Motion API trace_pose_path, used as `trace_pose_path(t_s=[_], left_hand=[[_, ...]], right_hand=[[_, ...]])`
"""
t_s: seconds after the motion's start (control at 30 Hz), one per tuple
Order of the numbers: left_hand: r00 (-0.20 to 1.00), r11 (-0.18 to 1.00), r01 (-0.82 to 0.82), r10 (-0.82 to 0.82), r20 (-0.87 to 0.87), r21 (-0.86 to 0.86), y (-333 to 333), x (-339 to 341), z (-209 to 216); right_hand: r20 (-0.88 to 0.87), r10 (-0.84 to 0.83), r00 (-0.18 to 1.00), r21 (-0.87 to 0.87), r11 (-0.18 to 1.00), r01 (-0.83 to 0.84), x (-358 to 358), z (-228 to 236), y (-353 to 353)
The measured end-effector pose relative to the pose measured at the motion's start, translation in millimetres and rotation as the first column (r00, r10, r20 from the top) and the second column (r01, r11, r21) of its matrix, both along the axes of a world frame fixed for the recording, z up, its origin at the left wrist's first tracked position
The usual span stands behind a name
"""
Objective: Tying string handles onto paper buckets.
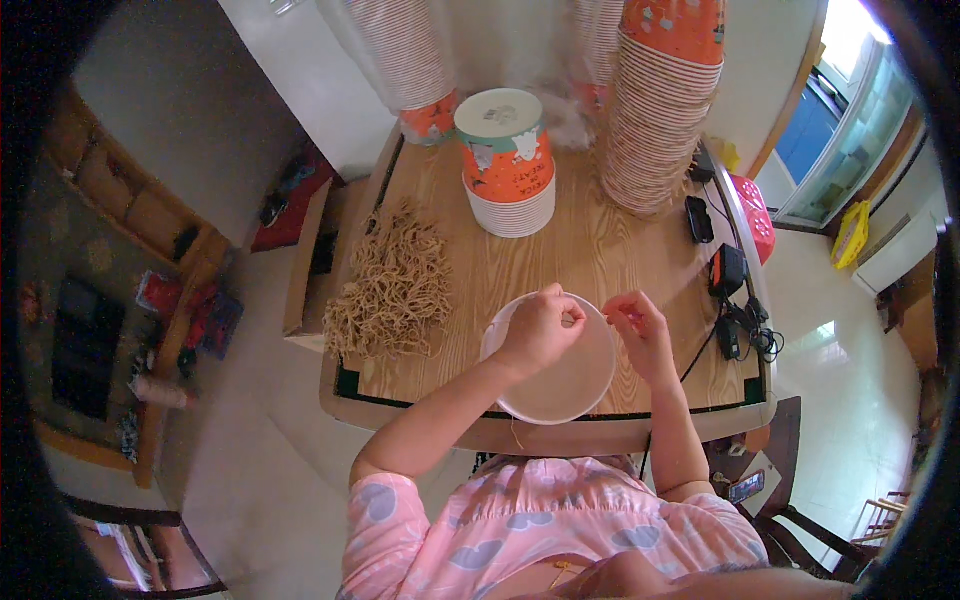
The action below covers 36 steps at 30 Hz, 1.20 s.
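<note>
A white paper bucket (565,385) stands mouth up at the near edge of the table, its pale inside facing me. My left hand (545,330) is over its left and far side, fingers curled into a pinch. Close by, at the far right rim, my right hand (640,328) has its thumb and fingertips pressed together. Whatever either hand holds is too small to make out. A short end of twine (516,434) hangs by the bucket's near rim. Left of the bucket lies a tangled heap of tan twine pieces (395,285).
Past the bucket stands a short upside-down stack of orange printed buckets (508,170). Taller stacks rise at the back right (660,110) and back left (398,55). Black adapters and cables (735,300) lie along the table's right edge. An open cardboard box (318,265) adjoins the left edge.
</note>
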<state>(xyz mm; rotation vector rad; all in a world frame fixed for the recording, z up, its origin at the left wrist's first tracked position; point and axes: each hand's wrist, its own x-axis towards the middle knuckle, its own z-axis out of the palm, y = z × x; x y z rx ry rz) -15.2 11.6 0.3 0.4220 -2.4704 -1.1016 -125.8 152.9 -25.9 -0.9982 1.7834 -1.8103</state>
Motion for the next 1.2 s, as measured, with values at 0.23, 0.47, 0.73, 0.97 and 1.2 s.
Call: trace_pose_path(t_s=[0.23,0.47,0.73,0.97,1.2], left_hand=[[1.000,0.997,-0.013,0.014,0.020,-0.072,1.7,-2.6,-1.3],[1.000,0.997,-0.025,0.026,0.003,-0.067,4.0,-3.3,0.2],[0.999,0.997,-0.037,0.038,0.006,-0.070,4.8,-4.3,1.9],[0.998,0.962,-0.064,0.064,-0.010,-0.267,12.2,-3.2,17.3],[0.990,0.876,0.050,0.019,0.139,-0.480,-11.7,-6.6,18.1]], right_hand=[[0.063,0.019,0.998,0.108,0.994,-0.025,-0.6,-6.9,-3.7],[0.123,0.040,0.992,0.087,0.995,-0.051,-1.6,-9.5,-6.0],[0.096,0.080,0.992,0.086,0.992,-0.088,-5.4,-9.7,-8.4],[0.117,0.141,0.983,0.106,0.983,-0.153,-12.3,-8.3,-14.7],[-0.159,0.177,0.971,0.246,0.960,-0.135,-25.4,16.2,-33.3]])
